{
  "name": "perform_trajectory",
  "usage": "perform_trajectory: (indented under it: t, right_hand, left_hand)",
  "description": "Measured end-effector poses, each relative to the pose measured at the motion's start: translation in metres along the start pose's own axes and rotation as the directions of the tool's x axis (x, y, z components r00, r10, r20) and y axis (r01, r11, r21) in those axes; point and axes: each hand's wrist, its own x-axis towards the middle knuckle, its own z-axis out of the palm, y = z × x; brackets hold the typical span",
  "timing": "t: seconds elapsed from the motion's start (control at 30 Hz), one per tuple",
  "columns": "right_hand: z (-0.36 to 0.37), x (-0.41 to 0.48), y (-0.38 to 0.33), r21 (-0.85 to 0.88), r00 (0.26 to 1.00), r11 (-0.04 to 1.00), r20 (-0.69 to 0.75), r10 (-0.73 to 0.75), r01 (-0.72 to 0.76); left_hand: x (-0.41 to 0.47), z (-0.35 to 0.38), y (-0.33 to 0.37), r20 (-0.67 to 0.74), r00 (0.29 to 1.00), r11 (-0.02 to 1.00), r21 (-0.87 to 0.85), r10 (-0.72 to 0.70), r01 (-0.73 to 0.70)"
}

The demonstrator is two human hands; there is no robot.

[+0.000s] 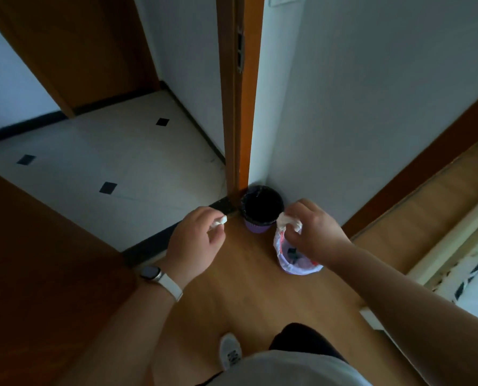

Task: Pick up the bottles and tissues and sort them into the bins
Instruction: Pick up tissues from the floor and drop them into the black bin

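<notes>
Left hand (197, 235) pinches tissue (218, 221); right hand (313, 229) grips crumpled tissue (288, 221).

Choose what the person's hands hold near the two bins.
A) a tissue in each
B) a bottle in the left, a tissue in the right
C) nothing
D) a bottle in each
A: the left hand pinches a small white tissue, and the right hand grips a larger crumpled tissue.

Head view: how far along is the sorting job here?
Done: the white-lined bin holds some items. In hand: left hand pinches a small tissue, right hand grips a larger tissue, near the black-lined bin. Left: dropping both; no bottles in view.
</notes>
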Motion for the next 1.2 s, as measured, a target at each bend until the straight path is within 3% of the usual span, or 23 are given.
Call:
perform_trajectory:
  t: [0.2, 0.3, 0.4, 0.5, 0.77, 1.07, 1.2]
  right_hand:
    - [0.024, 0.048, 0.026, 0.026, 0.998, 0.998, -0.024, 0.057, -0.056]
    - [0.041, 0.077, 0.053, -0.01, 0.982, 0.985, 0.077, 0.17, -0.17]
    - [0.055, 0.108, 0.074, 0.037, 0.985, 0.986, 0.052, 0.162, -0.164]
    - [0.062, 0.147, 0.098, 0.05, 0.971, 0.976, 0.118, 0.206, -0.213]
    - [0.067, 0.233, 0.163, 0.04, 0.939, 0.948, 0.154, 0.307, -0.316]
    - [0.067, 0.262, 0.207, 0.08, 0.89, 0.887, 0.086, 0.449, -0.455]
    - [0.076, 0.272, 0.218, 0.059, 0.846, 0.846, 0.108, 0.523, -0.53]
  left_hand:
    - [0.05, 0.01, -0.041, 0.015, 1.0, 1.0, 0.025, -0.019, 0.019]
    - [0.082, 0.026, -0.056, 0.051, 0.999, 0.999, 0.036, -0.017, 0.015]
    - [0.118, 0.044, -0.065, 0.111, 0.993, 0.999, 0.029, -0.039, 0.036]
    - [0.163, 0.059, -0.074, 0.146, 0.987, 0.997, 0.031, -0.067, 0.063]
    - [0.282, 0.098, -0.088, 0.202, 0.979, 0.999, 0.04, 0.001, -0.009]
    - [0.361, 0.155, -0.079, 0.42, 0.9, 0.993, -0.035, 0.118, -0.114]
    - [0.395, 0.183, -0.092, 0.516, 0.834, 0.98, -0.083, 0.197, -0.18]
